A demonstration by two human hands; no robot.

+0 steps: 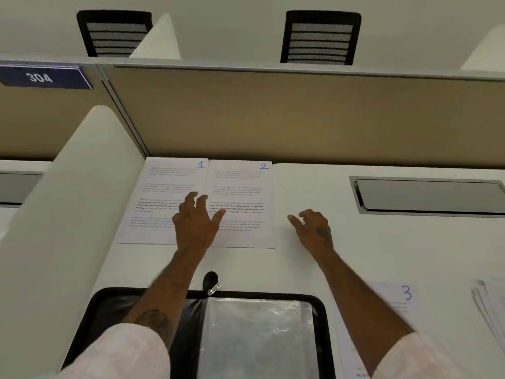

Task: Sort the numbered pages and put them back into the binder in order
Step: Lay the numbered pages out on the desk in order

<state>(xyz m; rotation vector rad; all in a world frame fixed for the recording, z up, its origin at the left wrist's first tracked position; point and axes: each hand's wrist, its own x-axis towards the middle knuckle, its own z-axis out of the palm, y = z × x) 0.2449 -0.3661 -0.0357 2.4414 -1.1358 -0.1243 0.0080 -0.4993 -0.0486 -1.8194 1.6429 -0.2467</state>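
Note:
Page 1 (161, 187) and page 2 (243, 187) lie side by side at the back of the white desk, against the partition. My left hand (195, 220) rests with spread fingers over the seam between them, touching both. My right hand (314, 228) hovers just right of page 2 with loosely curled fingers and holds nothing. An open black zip binder (322, 318) with clear plastic sleeves (257, 335) lies at the near edge under my forearms. Page 3 (404, 296) lies to the binder's right, partly hidden by my right arm.
A stack of loose pages (492, 310) sits at the right edge. A grey cable hatch (426, 196) is set into the desk at the back right. A white side divider (68, 201) bounds the left, a tan partition (300, 116) the back.

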